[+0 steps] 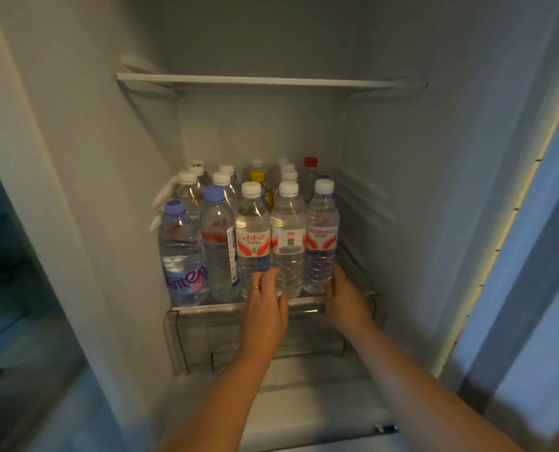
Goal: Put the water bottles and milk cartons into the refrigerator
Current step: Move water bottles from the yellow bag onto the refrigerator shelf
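Observation:
Several clear water bottles stand packed on a refrigerator shelf. In the front row, my left hand wraps the base of a white-capped bottle with a code label, fingers on its left and thumb on its right. My right hand holds the base of the rightmost bottle, which has a red and white label. Both bottles stand upright on the shelf's front edge. To their left stand a bottle with a red label and two blue-capped bottles. No milk carton is in view.
An upper shelf above the bottles holds nothing. A clear drawer sits below the bottle shelf. The open refrigerator door stands at the right, and the cabinet's white side wall at the left.

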`<state>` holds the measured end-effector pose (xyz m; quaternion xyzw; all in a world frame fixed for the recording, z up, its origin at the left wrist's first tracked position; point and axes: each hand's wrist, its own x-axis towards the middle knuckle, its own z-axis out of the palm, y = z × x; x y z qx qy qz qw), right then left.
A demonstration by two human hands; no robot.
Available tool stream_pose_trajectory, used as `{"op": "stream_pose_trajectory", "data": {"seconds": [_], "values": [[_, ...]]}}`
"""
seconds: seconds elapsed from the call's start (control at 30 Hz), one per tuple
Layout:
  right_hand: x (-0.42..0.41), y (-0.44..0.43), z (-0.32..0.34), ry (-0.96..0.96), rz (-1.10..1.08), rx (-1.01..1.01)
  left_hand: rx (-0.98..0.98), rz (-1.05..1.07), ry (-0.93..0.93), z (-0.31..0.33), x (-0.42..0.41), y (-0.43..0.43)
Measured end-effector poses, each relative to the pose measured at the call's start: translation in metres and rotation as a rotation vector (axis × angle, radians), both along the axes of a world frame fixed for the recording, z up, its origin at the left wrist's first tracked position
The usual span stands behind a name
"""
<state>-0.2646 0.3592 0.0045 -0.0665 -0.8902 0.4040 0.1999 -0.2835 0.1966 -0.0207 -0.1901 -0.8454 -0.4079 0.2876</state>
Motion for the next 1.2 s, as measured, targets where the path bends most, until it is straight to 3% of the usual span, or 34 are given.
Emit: {"op": "stream_pose_trajectory", "data": {"seconds": [0.2, 0.43, 0.57, 0.73, 0.9, 1.2], "values": [[0.019, -0.011, -0.010, 0.088, -0.008, 0.106, -0.023, -0.049, 0.031, -0.009, 0.009, -0.011], [0.071, -0.021, -0.046, -0.228, -0.057, 0.385, -0.252, 0.067, 0.013, -0.030, 0.044, -0.041], [0.097, -0.026, -0.051, -0.357, -0.027, 0.446, -0.447, 0.101, -0.214, -0.032, 0.074, -0.057], [0.134, -0.036, -0.057, -0.359, 0.066, 0.414, -0.552, 0.117, -0.549, -0.034, 0.119, -0.082], [0.190, -0.042, -0.063, -0.249, 0.172, 0.418, -0.536, 0.194, -0.523, -0.049, 0.196, -0.095], [0.322, -0.040, -0.099, -0.226, 0.361, 0.178, -0.408, 0.278, -0.578, -0.095, 0.366, -0.086]]}}
